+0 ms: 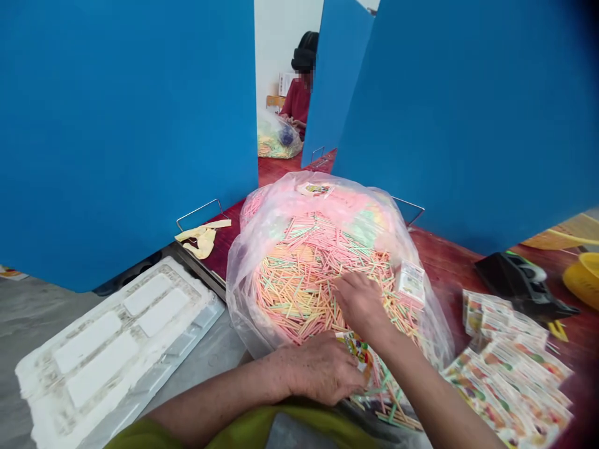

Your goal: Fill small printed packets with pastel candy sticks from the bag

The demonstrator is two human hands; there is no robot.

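A large clear plastic bag (243,274) lies spread wide in front of me, heaped with thin pastel sticks (299,268) in pink, orange, yellow and green. My right hand (362,302) reaches over the heap, its fingers curled down and together on the sticks; the fingertips are partly hidden. Nearer to me, my left hand (322,369) is closed on a small printed packet (358,352) with a colourful picture. Loose sticks (393,402) lie below and to the right of that packet. A small white printed pack (412,282) rests on the bag's right side.
Printed packets (510,374) lie in overlapping piles at right, near a black object (519,284) and a yellow bowl (583,280). A white foam lid (116,343) is at left. Blue panels (126,125) stand ahead; between them a person (299,96) sits by another bag.
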